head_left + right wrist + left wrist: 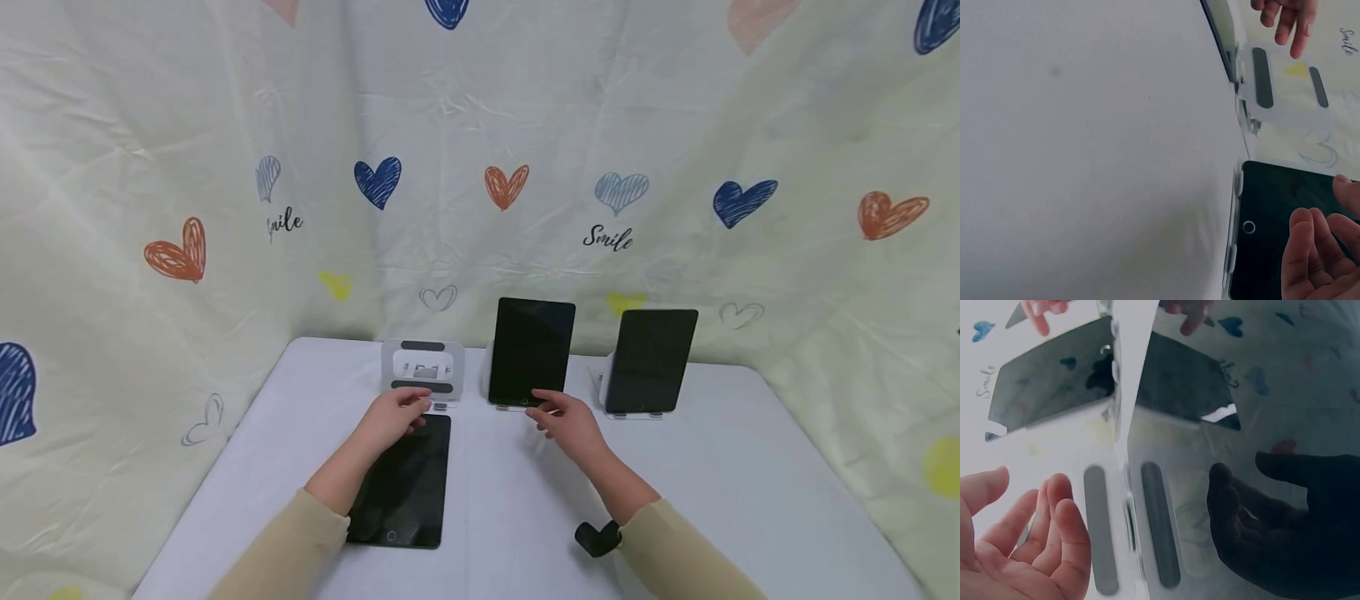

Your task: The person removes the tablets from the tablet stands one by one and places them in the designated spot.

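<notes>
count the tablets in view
3: a flat tablet on the table, partly behind the left hand; a middle tablet propped up; a right tablet propped up too.

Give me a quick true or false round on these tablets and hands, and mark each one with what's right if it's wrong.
1. The middle tablet and the right tablet both stand propped up. True.
2. The left stand holds a tablet. False: the left stand has none on it.
3. The left hand is gripping the flat tablet. False: the left hand holds nothing, its fingers relaxed; the flat tablet lies on the table.
4. The right hand is in front of the middle tablet. True.
5. The tabletop is black. False: it is white.
6. The flat tablet's round button is at the end nearer the person. True.
</notes>
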Motion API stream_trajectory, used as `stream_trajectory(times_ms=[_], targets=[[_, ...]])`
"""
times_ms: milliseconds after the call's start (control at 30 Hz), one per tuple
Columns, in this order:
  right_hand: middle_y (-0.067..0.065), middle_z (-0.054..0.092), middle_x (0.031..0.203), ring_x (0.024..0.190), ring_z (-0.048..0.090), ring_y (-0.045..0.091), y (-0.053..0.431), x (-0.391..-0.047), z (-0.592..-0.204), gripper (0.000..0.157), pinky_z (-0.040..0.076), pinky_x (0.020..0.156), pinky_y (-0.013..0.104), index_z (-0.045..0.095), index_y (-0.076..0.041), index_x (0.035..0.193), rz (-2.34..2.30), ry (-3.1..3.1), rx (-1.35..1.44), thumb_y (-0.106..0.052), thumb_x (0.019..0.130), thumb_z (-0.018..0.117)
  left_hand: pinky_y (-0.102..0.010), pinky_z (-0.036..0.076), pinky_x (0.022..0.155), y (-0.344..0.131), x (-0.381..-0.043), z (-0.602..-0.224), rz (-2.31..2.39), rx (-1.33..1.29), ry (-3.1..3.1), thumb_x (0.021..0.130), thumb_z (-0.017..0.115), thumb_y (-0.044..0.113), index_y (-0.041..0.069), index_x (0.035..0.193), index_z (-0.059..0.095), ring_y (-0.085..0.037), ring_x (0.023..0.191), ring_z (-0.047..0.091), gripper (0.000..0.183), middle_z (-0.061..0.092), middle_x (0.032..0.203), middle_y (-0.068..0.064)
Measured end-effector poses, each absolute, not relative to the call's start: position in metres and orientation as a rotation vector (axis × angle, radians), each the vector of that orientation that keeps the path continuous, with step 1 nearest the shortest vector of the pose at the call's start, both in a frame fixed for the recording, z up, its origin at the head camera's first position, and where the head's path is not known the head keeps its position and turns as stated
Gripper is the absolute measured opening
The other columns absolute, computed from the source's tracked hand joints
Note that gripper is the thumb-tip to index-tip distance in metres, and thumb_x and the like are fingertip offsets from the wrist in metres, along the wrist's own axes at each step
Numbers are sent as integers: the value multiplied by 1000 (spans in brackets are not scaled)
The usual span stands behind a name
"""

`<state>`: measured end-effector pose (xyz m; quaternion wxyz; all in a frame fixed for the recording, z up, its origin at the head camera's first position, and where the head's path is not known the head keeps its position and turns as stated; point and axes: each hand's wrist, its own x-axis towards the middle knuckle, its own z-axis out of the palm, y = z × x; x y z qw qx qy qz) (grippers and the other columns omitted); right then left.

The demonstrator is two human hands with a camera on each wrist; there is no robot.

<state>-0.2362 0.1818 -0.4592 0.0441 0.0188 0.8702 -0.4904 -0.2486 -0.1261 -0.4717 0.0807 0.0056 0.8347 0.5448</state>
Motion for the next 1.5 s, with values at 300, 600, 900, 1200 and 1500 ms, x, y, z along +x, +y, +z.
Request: stream_trajectory(times_ms=[300,600,900,1200,1500], targets=[[10,63,112,99,65,31,212,-250,-455,52,55,80,32,52,-13,144,-1507,2705,101,-31,97,66,-35,55,78,-92,-263,-464,1644,74,2537,100,61,28,14,135,62,-24,91,66,37,66,108,-6],[14,62,116,103,64,36,225,-267,-449,54,55,80,30,50,-14,146,-1588,2734,120,-34,98,64,-39,53,82,-55,-280,-456,1678,107,2582,100,61,29,16,139,58,-25,94,67,41,65,112,-2],[14,60,119,104,60,30,225,-283,-442,55,55,81,32,47,-17,149,-1597,2798,168,-33,99,63,-39,51,83,-29,-299,-452,1721,104,2695,99,61,26,13,144,52,-20,92,62,48,62,123,-5],[14,58,127,110,60,29,224,-299,-440,59,53,86,41,41,-19,152,-1578,2846,184,-35,99,62,-41,50,89,-13,-309,-449,1724,105,2711,99,61,28,14,148,48,-23,99,58,52,59,127,-6],[15,55,131,113,56,31,223,-308,-440,61,52,87,44,38,-20,154,-1584,2815,195,-34,99,61,-45,43,104,1,-314,-444,1673,128,2770,100,59,28,13,149,47,-26,120,52,53,57,128,-10]])
